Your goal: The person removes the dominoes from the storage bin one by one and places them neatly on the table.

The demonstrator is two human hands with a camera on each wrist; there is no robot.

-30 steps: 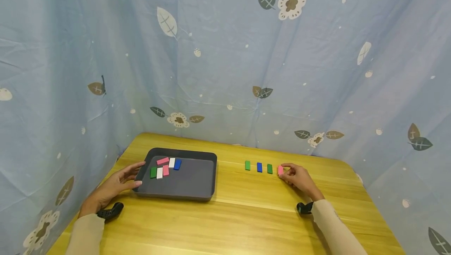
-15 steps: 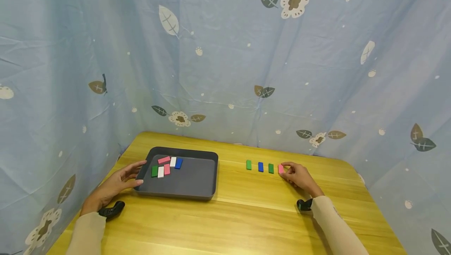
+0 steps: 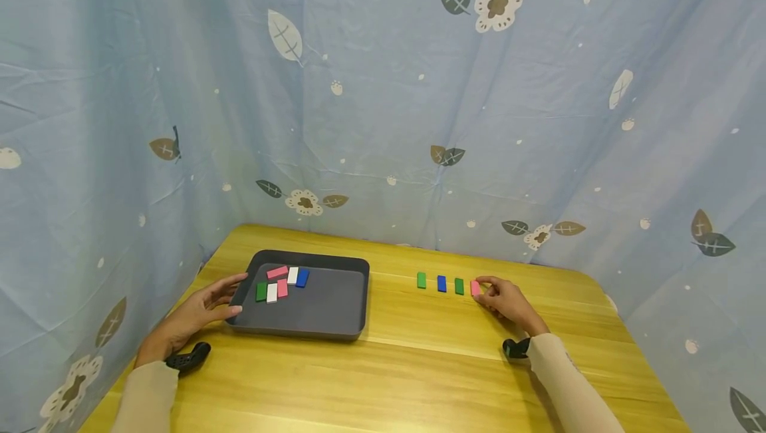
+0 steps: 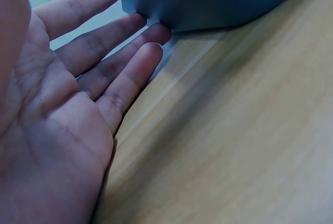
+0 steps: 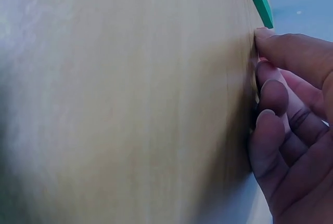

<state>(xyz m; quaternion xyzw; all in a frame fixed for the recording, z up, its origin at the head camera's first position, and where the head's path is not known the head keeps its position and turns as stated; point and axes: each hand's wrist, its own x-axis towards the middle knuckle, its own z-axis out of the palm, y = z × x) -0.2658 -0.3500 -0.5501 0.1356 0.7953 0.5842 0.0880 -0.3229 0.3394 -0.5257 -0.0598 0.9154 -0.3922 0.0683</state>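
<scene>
At the right end of a short row, my right hand (image 3: 505, 301) pinches a flat pink block (image 3: 475, 288) between thumb and fingers, low at the tabletop. Leftward from it lie a dark green block (image 3: 459, 286), a blue block (image 3: 441, 283) and a lighter green block (image 3: 421, 280), spaced apart. In the right wrist view the thumb and fingers mostly hide the pink block, with a green block (image 5: 261, 3) just beyond. My left hand (image 3: 200, 310) rests its fingertips, loosely spread, against the left side of the dark grey tray (image 3: 335, 316); the left wrist view shows the fingers (image 4: 132, 76) at its outer wall.
Inside the tray, toward its left, lie pink blocks (image 3: 282, 288), white blocks (image 3: 272, 293), a green block (image 3: 261, 292) and a blue block (image 3: 302, 278). The wooden table (image 3: 407, 380) reaches back to a blue patterned curtain (image 3: 383, 120).
The pink block has edged slightly left toward the dark green block, in my right hand's pinch. My left hand stays at the tray's side.
</scene>
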